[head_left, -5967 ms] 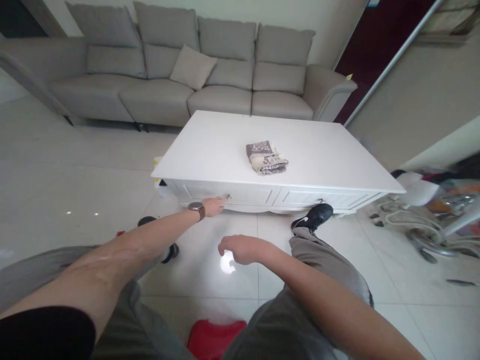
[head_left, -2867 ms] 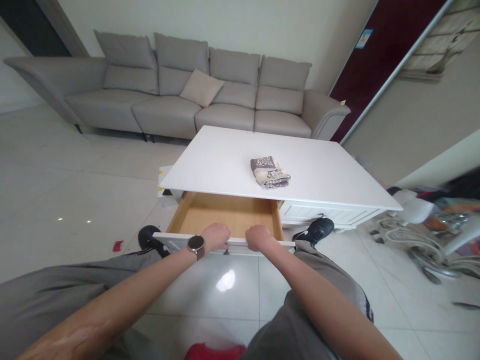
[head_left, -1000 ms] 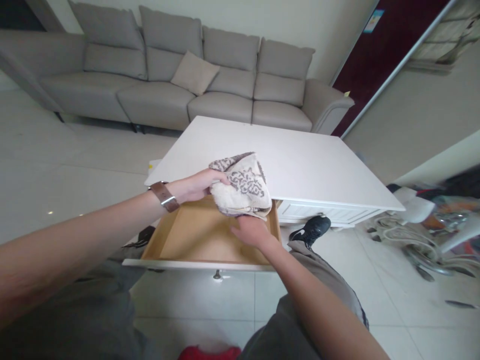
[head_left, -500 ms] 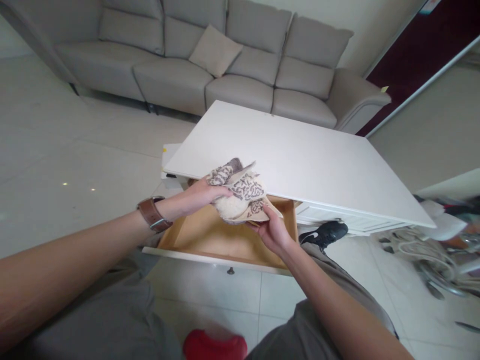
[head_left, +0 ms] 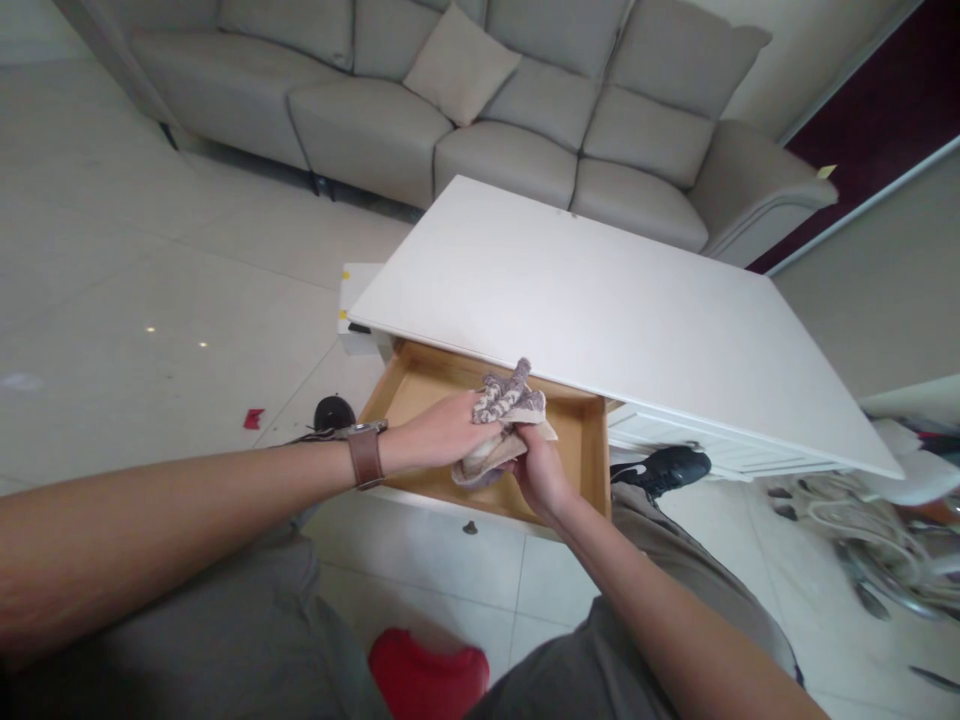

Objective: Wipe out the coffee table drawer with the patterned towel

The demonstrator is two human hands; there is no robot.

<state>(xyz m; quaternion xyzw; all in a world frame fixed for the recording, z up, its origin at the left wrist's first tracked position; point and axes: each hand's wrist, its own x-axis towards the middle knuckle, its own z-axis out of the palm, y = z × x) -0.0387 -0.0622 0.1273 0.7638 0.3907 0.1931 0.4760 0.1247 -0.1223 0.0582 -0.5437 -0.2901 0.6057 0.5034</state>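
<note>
Here, at the frame's centre, the left hand (head_left: 442, 432) and right hand (head_left: 543, 472) both hold a bunched patterned towel (head_left: 501, 405) in their fingers over the pulled-out drawer (head_left: 426, 385).

Cloth (head_left: 496, 402) between left hand (head_left: 442, 435) and right hand (head_left: 541, 472), over the drawer (head_left: 579, 412) — out from the near left of the table (head_left: 600, 300) — with sofa (head_left: 510, 165) behind, cushion (head_left: 461, 65) on that.

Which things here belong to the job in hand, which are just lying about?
In the job:
- cloth, gripped by left hand and right hand
- drawer, open beneath the cloth
- table, which houses the drawer

Just about:
- sofa
- cushion
- white box
- red scrap
- red object, bottom edge, only partly visible
</note>
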